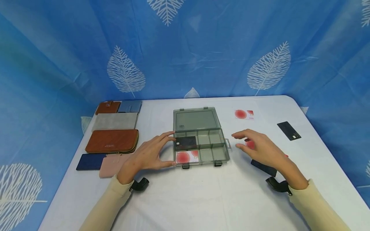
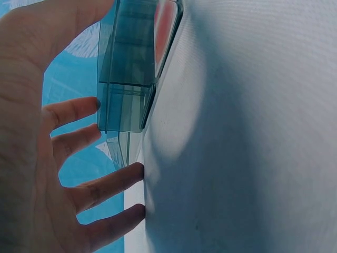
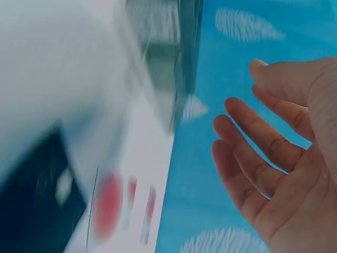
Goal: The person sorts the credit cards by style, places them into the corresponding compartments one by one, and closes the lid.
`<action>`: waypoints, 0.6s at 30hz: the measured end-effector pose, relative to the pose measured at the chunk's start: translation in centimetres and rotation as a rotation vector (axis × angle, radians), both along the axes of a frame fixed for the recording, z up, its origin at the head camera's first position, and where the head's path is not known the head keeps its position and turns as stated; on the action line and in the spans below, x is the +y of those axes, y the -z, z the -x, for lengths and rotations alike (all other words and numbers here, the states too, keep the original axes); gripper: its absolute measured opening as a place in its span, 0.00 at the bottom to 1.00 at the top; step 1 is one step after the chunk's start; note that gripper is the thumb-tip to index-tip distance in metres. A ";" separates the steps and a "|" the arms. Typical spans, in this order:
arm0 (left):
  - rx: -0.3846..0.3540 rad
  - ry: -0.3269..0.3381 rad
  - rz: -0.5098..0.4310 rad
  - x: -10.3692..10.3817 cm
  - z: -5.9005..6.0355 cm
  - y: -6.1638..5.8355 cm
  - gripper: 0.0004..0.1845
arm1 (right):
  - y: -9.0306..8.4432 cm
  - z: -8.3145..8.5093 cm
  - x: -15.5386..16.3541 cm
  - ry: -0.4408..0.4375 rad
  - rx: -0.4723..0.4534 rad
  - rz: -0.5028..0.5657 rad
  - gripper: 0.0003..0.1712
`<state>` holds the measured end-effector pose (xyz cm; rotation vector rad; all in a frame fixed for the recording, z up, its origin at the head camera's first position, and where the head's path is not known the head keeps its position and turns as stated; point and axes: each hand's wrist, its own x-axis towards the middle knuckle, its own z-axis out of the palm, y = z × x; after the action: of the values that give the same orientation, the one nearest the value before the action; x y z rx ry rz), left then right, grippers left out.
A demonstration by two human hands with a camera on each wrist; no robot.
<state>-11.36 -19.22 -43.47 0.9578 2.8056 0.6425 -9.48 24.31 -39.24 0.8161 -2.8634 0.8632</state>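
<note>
A smoky clear compartment box (image 1: 212, 148) lies open at the table's centre, its lid (image 1: 196, 119) folded back. A black card (image 1: 186, 142) and a white card with a red dot (image 1: 187, 157) lie in its left compartments. My left hand (image 1: 169, 149) spans the box's left wall with spread, straight fingers, thumb by the front corner. The left wrist view shows the box (image 2: 126, 74) beside those fingers (image 2: 79, 110). My right hand (image 1: 235, 140) hovers just right of the box with relaxed fingers, holding nothing. Beneath it lie a red-dot card (image 1: 250, 144) and a dark blue card (image 1: 263, 167).
Several wallets lie at the left: a brown zip one (image 1: 112, 141), a grey one (image 1: 115, 122), a navy one (image 1: 90, 161) and a pink one (image 1: 114, 163). Another red-dot card (image 1: 244, 114) and a black card (image 1: 289, 130) lie at the back right. Blue leaf-print cloth surrounds the white table (image 1: 202, 199).
</note>
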 end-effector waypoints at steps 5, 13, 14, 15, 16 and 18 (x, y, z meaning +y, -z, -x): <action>0.005 0.000 -0.005 0.0 0.0 0.0 0.49 | -0.3 -0.5 4.0 0.079 -0.059 -0.059 0.28; 0.002 -0.001 -0.001 0.0 0.0 0.0 0.49 | 0.3 -1.1 9.5 0.198 -0.086 -0.104 0.32; 0.000 -0.001 -0.001 0.0 0.0 0.0 0.49 | 0.6 -1.2 9.9 0.212 -0.093 -0.115 0.32; 0.000 0.000 -0.002 0.0 0.0 0.0 0.49 | 0.8 -1.3 10.3 0.225 -0.102 -0.121 0.32; -0.001 0.000 -0.003 0.0 0.0 0.0 0.49 | 1.1 -1.5 10.7 0.236 -0.112 -0.124 0.33; 0.000 0.001 -0.001 0.0 0.0 0.1 0.49 | 1.7 -1.8 11.3 0.252 -0.140 -0.128 0.33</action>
<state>-11.34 -19.27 -43.54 0.9586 2.8048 0.6446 -7.66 35.64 -40.91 0.4025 -3.0801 0.7405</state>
